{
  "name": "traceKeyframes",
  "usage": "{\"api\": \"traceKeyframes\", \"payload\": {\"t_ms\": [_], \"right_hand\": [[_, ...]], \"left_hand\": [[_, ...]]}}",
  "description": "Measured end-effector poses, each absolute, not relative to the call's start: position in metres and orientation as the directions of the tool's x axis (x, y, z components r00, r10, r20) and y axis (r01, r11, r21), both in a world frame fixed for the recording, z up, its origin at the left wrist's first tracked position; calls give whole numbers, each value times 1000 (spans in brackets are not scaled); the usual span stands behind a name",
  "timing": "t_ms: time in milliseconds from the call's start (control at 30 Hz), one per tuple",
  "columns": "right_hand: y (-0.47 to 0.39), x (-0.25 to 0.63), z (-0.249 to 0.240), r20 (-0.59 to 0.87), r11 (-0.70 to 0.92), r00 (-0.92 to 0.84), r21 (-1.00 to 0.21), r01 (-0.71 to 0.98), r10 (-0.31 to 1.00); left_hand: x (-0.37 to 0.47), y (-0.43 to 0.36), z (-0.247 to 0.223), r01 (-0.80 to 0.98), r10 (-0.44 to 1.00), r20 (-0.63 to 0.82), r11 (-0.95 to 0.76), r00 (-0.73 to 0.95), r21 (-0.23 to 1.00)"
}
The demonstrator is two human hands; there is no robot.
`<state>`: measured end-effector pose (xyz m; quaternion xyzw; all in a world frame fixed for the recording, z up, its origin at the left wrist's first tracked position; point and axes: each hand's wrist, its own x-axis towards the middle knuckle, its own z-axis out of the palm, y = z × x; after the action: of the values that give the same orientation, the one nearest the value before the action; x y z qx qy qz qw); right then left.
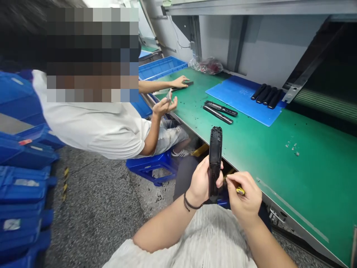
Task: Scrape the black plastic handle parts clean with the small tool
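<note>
My left hand is wrapped round a long black plastic shell, holding it upright with its hollow, ribbed inside facing me. Just right of it, my right hand is closed in a pinch on a slim yellow tool. Only the yellow end of that tool shows clearly, so I cannot tell its kind. Beyond my hands, an opened black shell half and a smooth black shell half lie side by side on the green table.
Several black shells lie on a blue sheet. On the left, a co-worker in a white shirt sits on a blue stool, hands at the table. Blue crates are stacked at far left. A metal frame overhangs the table.
</note>
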<state>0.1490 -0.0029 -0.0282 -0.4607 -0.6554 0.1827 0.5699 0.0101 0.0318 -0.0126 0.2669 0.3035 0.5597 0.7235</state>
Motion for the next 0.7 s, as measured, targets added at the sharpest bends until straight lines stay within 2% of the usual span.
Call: {"api": "traceKeyframes", "payload": {"t_ms": [100, 200, 300, 433, 533, 700], "right_hand": [[-11, 162, -48, 616, 578, -48, -706, 410, 786], [-23, 166, -63, 695, 708, -204, -586, 395, 689], [-31, 168, -68, 741, 792, -319, -460, 400, 591], [-38, 178, -61, 777, 830, -358, -358, 426, 519], [-49, 191, -52, 783, 827, -347, -352, 437, 517], [-60, 204, -51, 780, 748, -176, -470, 469, 600]], "left_hand": [[8, 37, -14, -717, 949, -258, 308, 182, 625], [9, 38, -13, -769, 929, -345, 315, 131, 556], [19, 33, -8, -789, 922, -376, 296, 90, 538], [40, 22, -2, -774, 917, -384, 322, 111, 545], [51, 17, 2, -747, 920, -351, 357, 175, 561], [52, 10, 11, -734, 953, -198, 303, 229, 607]]}}
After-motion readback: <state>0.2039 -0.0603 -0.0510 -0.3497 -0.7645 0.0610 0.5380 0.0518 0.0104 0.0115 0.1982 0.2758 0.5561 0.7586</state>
